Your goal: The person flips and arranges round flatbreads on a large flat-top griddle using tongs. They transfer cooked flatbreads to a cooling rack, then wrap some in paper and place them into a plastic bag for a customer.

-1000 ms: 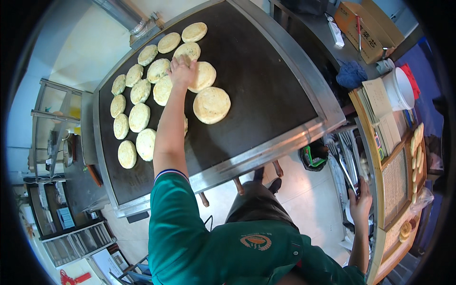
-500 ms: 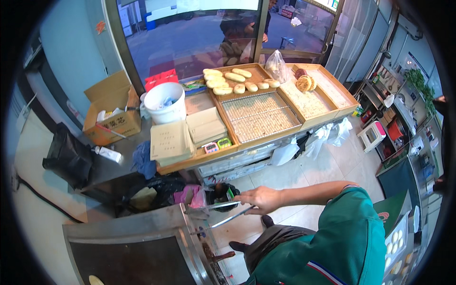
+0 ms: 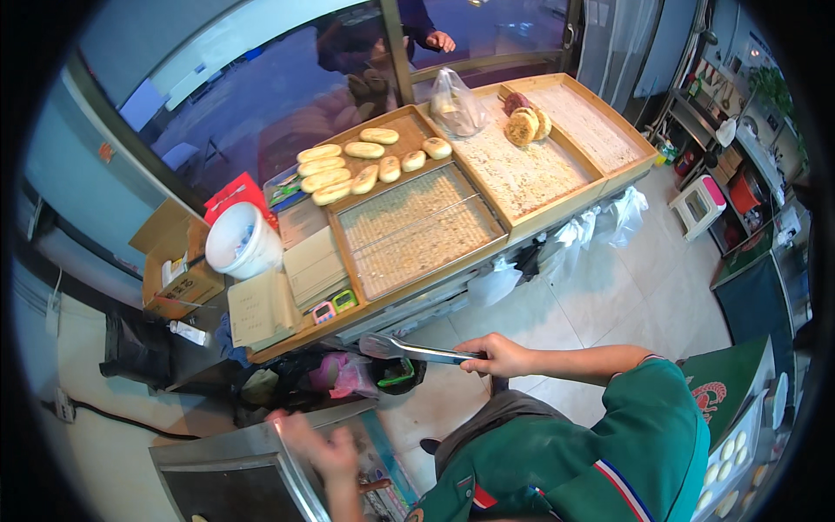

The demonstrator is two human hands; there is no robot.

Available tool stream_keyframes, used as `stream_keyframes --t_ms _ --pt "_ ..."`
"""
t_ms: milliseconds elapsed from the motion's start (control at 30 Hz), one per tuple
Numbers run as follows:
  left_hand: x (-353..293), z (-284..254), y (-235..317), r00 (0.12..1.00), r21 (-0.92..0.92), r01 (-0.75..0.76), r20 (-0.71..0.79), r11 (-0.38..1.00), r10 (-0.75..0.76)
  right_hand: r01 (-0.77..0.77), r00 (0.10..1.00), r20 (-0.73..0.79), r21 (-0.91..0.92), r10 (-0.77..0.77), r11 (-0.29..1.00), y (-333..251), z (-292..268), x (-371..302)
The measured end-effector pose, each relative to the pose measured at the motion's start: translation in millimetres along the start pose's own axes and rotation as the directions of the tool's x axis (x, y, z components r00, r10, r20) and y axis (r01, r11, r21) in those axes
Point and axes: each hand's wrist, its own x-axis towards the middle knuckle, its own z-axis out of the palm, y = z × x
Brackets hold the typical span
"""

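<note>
My right hand (image 3: 500, 356) grips a pair of metal tongs (image 3: 424, 351), whose arms lie close together and point left, above the floor in front of the counter. Nothing shows between the tong tips. Over the near edge of a steel-framed appliance with a dark flat top (image 3: 230, 487), my left hand (image 3: 322, 445) is raised, blurred but with fingers apart and holding nothing. Beyond the tongs, a wooden tray (image 3: 348, 230) on the counter bears several pale oblong breads (image 3: 364, 150) behind a wire rack (image 3: 417, 224).
Right of the rack, a crumb-strewn tray (image 3: 500, 178) holds round browned breads (image 3: 524, 127) and a clear plastic bag (image 3: 457, 106). Paper bags (image 3: 261, 311), small timers (image 3: 335, 304) and a white bucket (image 3: 243, 242) stand left. A person's hand (image 3: 441, 41) shows at the window.
My left hand has come into view over the appliance. The tongs have lifted away from its edge, and their arms have drawn together. My view has turned, shifting the counter leftward.
</note>
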Motion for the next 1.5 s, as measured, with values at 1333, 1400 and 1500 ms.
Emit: stream_keyframes --t_ms 1333,1400,1500 --pt "27 244 -5 0.371 -0.499 0.843 0.81 -0.201 -0.454 0.272 0.84 -0.095 -0.779 -0.534 0.565 61 -126 277" --pt "43 245 4 0.333 -0.549 0.672 0.823 -0.496 -0.46 0.516 0.783 0.052 -0.611 -0.619 0.601 21 -99 265" --pt "81 242 31 0.521 -0.714 0.575 0.696 -0.399 -0.494 0.752 0.63 0.594 -0.307 -0.5 0.583 -21 -51 245"
